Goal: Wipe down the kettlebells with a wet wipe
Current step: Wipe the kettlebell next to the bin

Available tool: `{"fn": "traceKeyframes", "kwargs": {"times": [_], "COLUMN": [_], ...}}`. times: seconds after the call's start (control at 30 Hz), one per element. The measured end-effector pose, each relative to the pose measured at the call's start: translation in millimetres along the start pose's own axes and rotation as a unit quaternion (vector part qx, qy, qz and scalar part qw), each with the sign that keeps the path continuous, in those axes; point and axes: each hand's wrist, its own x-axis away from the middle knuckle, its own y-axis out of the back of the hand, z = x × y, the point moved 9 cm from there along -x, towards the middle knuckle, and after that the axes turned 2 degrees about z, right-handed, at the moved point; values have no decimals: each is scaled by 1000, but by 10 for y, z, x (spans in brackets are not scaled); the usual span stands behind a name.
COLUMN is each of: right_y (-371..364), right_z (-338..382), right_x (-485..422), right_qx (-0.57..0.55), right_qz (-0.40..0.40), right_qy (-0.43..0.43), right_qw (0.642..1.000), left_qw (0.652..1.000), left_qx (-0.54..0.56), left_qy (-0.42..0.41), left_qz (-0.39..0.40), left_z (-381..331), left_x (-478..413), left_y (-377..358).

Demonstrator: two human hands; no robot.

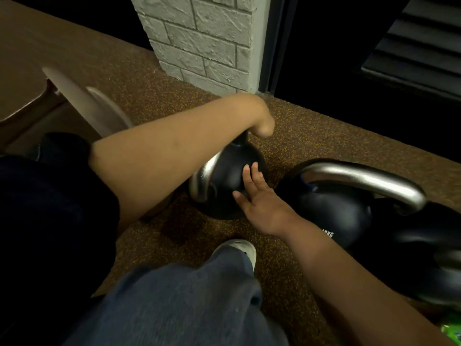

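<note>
A small black kettlebell [224,178] with a silver handle stands tilted on the speckled floor in the middle. My left hand [260,121] reaches over it from the left with the wrist bent down, curled on its dark upper end; the fingers are hidden. My right hand [252,193] lies flat against the ball's right side, fingers stretched and apart. No wipe shows in either hand. A larger black kettlebell [336,213] with a wide silver handle and white lettering sits just to the right.
Another dark kettlebell [424,248] lies at the far right, and a green packet [451,330] peeks in at the bottom right corner. A white brick pillar [207,38] stands behind. A pale bench leg [82,96] slants at the left. My shoe [239,248] is below the kettlebell.
</note>
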Motion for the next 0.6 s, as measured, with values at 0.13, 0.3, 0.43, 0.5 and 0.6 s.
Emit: {"fn": "traceKeyframes", "kwargs": {"times": [0.13,0.3,0.43,0.5,0.6], "right_y": [-9,-15,-22,-25,-33], "right_z": [-5,-6,-7,-5,-4], "right_x": [3,4,9,1,-9], "right_qx": [-5,-5,-20,-25,-33], "right_qz": [8,3,2,0,-2], "right_qy": [-1,6,10,12,14], "right_qw": [1000,1000,1000,1000,999], "left_qw": [997,994,972,935,907], "left_qx": [-64,-80,20,52,45], "left_qy": [-31,-44,-60,-108,-141], "left_qz": [22,-54,-228,-333,-394], "left_z": [-21,143,346,403,462], "left_x": [-43,-140,219,487,784], "left_y": [-45,34,30,-89,-348]}}
